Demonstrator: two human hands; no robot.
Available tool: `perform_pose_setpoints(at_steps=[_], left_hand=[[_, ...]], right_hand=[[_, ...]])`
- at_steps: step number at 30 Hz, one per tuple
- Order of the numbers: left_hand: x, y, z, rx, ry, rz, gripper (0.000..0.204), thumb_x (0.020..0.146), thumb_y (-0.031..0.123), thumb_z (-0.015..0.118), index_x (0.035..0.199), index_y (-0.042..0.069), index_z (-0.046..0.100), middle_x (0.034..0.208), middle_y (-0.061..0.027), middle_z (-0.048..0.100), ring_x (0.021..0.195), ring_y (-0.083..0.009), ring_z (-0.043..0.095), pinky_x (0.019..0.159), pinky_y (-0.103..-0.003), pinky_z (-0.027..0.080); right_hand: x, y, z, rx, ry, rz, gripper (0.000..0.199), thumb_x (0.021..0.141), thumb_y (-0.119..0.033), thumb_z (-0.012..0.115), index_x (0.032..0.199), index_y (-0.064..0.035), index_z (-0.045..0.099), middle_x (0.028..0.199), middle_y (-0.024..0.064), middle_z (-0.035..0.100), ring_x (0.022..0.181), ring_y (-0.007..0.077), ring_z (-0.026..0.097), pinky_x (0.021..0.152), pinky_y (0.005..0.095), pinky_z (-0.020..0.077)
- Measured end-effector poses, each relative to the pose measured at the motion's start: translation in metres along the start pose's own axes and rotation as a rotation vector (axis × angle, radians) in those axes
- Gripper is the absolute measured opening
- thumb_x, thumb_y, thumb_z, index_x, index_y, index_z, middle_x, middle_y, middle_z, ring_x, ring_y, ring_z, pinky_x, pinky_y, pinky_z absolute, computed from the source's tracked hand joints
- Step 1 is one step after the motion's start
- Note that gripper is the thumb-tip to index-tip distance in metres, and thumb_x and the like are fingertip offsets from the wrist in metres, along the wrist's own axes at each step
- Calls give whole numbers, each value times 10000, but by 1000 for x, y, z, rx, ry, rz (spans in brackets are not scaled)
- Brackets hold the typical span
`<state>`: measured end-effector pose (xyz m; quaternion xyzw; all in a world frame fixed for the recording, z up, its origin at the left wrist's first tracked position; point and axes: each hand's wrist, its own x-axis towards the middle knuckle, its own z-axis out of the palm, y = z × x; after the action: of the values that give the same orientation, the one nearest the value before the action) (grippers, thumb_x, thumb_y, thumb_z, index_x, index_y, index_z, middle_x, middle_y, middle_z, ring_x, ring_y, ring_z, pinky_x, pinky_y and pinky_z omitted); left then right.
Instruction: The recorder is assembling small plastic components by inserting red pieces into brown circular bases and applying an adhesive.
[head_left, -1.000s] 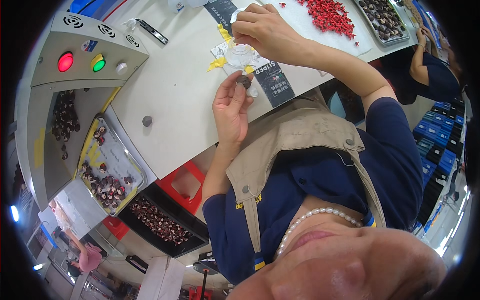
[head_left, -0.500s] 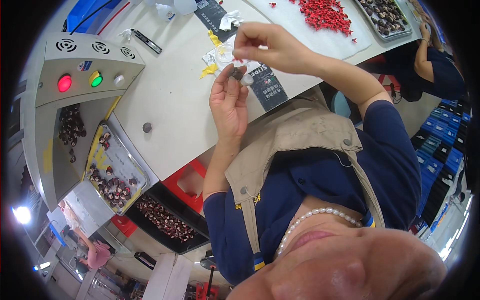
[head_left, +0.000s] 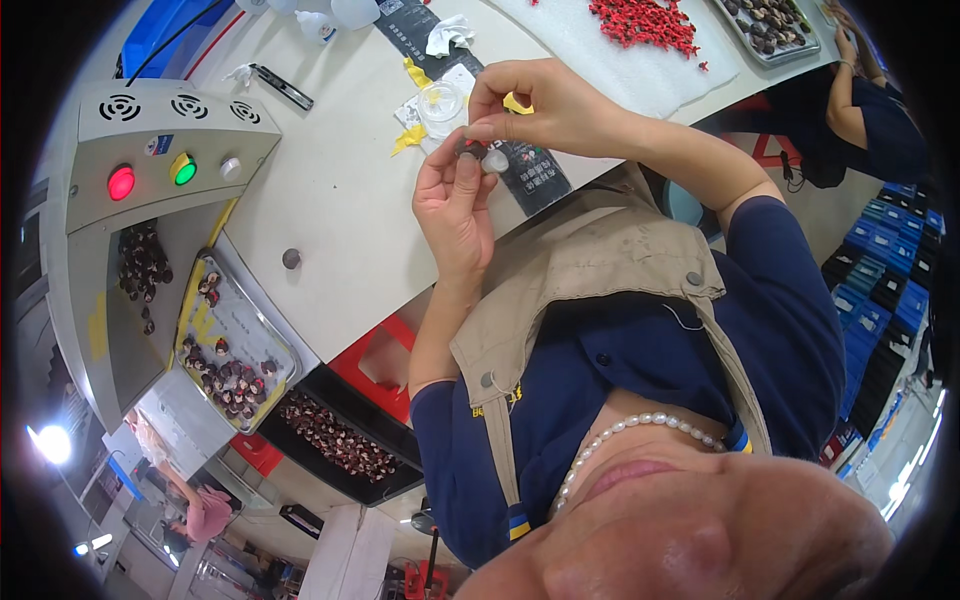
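Observation:
My left hand (head_left: 455, 205) holds a small dark brown rounded piece (head_left: 470, 151) between thumb and fingertips. Over it, my right hand (head_left: 530, 105) is closed in a pinch on a tiny red piece (head_left: 470, 142), which touches the top of the brown one. Fingers partly cover both. Just right of my left fingertips is a small whitish round item (head_left: 495, 161); whether the hand touches it I cannot tell. Beyond the hands sits a clear shallow dish (head_left: 440, 102), with yellow scraps (head_left: 408, 139) around it. A dark printed strip (head_left: 537, 178) lies underneath on the table.
One brown piece (head_left: 291, 258) lies on the white table (head_left: 330, 200). Red pieces (head_left: 645, 25) are heaped on a white sheet. At left stands a grey machine (head_left: 165, 150) with lit buttons, beside a metal tray (head_left: 255, 310) of small dark pieces. A co-worker's arm (head_left: 848, 90) is at upper right.
My right hand has come down, bringing the red piece from just above the brown piece into contact with it. My left hand keeps its hold and has barely moved.

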<state>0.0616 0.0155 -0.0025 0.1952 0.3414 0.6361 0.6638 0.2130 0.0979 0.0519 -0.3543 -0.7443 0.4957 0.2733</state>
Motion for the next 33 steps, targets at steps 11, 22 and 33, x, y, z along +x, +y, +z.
perform_pose_setpoints(at_steps=[11, 22, 33], left_hand=[[-3, 10, 14, 185, -13, 131, 245, 872, 28, 594, 1101, -51, 560, 973, -111, 635, 744, -104, 611, 642, -192, 529], [-5, 4, 31, 299, -154, 98, 278, 838, 16, 632, 1100, -57, 574, 991, -131, 635, 834, -134, 617, 644, -246, 550], [-40, 109, -89, 1267, 583, 603, 278, 814, 18, 641, 1085, -38, 612, 947, -118, 672, 863, -152, 628, 811, -297, 487]], right_hand=[[-13, -4, 9, -74, 138, -266, 110, 840, -18, 583, 789, 8, 489, 765, 86, 485, 707, 194, 510, 644, 298, 419], [-47, 8, -3, -44, 313, -376, 84, 836, -73, 622, 816, -20, 560, 760, 64, 555, 713, 203, 535, 679, 317, 432], [45, 86, -96, -489, 343, -171, 156, 760, -46, 642, 913, -18, 654, 885, 134, 628, 847, 264, 608, 744, 334, 481]])
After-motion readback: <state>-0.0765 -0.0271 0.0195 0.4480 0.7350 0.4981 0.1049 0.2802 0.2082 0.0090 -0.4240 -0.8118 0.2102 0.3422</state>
